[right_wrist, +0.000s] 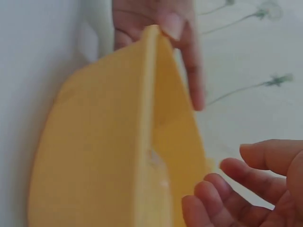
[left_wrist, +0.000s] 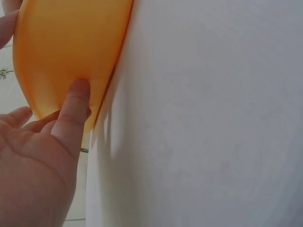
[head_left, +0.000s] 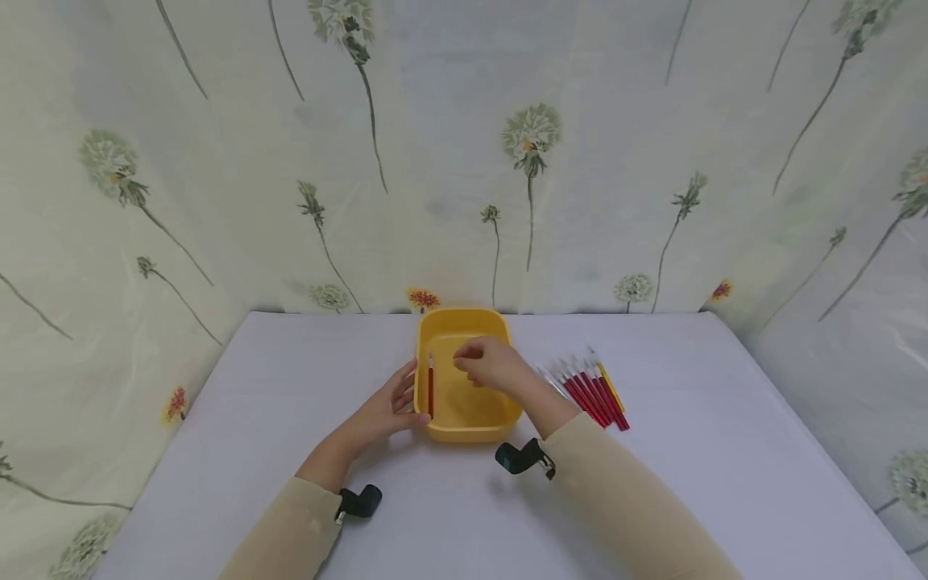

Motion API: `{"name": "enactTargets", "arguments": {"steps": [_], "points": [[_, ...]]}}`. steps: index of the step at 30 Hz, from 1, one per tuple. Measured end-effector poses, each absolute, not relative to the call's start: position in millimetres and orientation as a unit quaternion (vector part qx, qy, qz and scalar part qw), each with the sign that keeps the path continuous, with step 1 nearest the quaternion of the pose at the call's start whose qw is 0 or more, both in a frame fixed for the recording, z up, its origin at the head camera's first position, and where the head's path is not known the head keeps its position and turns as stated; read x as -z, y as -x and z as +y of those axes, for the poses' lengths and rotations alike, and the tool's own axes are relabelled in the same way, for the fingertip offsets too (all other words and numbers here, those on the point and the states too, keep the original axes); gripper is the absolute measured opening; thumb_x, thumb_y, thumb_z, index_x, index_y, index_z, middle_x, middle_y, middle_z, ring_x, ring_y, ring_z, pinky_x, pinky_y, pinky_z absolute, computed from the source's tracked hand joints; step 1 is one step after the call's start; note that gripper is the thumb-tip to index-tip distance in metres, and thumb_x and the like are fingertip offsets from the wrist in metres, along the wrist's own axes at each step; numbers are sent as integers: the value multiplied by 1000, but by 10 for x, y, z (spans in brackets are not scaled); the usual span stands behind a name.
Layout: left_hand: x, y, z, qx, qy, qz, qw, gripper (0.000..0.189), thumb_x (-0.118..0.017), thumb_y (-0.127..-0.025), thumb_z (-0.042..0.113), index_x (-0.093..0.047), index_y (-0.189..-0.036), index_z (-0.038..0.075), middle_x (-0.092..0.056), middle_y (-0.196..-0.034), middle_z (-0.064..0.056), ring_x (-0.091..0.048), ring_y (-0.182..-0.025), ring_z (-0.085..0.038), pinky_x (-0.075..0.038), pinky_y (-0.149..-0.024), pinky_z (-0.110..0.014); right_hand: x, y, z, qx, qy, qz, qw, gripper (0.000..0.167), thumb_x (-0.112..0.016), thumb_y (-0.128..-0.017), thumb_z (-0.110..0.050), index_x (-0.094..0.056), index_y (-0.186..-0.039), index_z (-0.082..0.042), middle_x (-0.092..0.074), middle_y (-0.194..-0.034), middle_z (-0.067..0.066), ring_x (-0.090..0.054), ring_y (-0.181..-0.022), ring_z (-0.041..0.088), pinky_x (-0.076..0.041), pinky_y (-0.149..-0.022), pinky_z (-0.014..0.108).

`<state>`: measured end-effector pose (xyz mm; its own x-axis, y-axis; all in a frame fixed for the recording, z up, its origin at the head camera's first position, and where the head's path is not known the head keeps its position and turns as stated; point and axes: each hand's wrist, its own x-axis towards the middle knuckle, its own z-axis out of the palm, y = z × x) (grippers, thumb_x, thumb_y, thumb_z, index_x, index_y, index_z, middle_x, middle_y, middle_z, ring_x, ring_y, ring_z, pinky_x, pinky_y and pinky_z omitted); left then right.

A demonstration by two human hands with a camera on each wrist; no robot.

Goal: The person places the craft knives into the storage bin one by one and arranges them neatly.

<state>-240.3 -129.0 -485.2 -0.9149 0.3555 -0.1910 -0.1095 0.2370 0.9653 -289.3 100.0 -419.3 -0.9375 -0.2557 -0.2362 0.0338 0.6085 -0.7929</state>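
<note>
A yellow plastic tray (head_left: 464, 435) with rounded corners stands on the table. Along its left inner side lies one red-handled paintbrush (head_left: 431, 391). My left hand (head_left: 384, 412) holds the tray at its left side: the thumb lies at the rim near the front corner, and the fingers (left_wrist: 78, 94) press on the outer wall. Over the inside of the tray is my right hand (head_left: 493, 364), its fingers loosely bent and apart from the thumb in the right wrist view, with nothing between them.
Right of the tray lies a fanned group of paintbrushes (head_left: 590, 395), several red-handled and one yellow-handled at the right edge. A white cloth (head_left: 319, 362) covers the table. Behind it hangs a flower-printed curtain (head_left: 435, 161). Both wrists carry black camera mounts (head_left: 361, 501).
</note>
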Motion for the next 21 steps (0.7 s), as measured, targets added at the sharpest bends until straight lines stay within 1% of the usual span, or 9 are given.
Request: {"name": "enactTargets", "arguments": {"steps": [3,7,10,14,21], "points": [[4854,2404,-1284,-612,-77,763,190,100,-82,-85,24,-18,-161,32,-24,-165,-6,-28,-149,-28,-31,-117,-46,4117,2868,1157,438,73,881,161,25,-67,-98,-26,-70,-118,-11,-68,-112,6,-67,-96,27,-60,-82,34],[4863,2407,-1278,-609,-74,767,186,101,-83,-84,24,-18,-161,32,-25,-164,-5,-30,-149,-27,-32,-115,-46,4015,2827,1382,441,91,880,151,27,-65,-99,-25,-69,-120,-8,-67,-114,12,-67,-99,32,-60,-83,37],[4865,2402,-1277,-608,-73,769,183,100,-83,-84,24,-19,-160,32,-26,-164,-5,-30,-148,-27,-33,-115,-46,3959,2768,1550,430,93,887,141,30,-64,-100,-27,-68,-122,-8,-66,-115,12,-66,-97,30,-59,-85,37],[4861,2396,-1280,-608,-71,770,181,100,-83,-83,25,-20,-160,32,-27,-164,-4,-31,-148,-27,-33,-115,-47,3928,2690,1788,412,91,898,127,34,-63,-100,-32,-67,-125,-9,-67,-116,10,-65,-95,24,-58,-85,37],[4856,2406,-1281,-604,-73,772,183,102,-84,-83,27,-18,-161,32,-27,-164,-3,-30,-148,-26,-33,-115,-46,3891,2546,2238,380,76,915,108,40,-61,-99,-43,-66,-128,-15,-67,-119,7,-62,-106,30,-56,-87,40]]}}
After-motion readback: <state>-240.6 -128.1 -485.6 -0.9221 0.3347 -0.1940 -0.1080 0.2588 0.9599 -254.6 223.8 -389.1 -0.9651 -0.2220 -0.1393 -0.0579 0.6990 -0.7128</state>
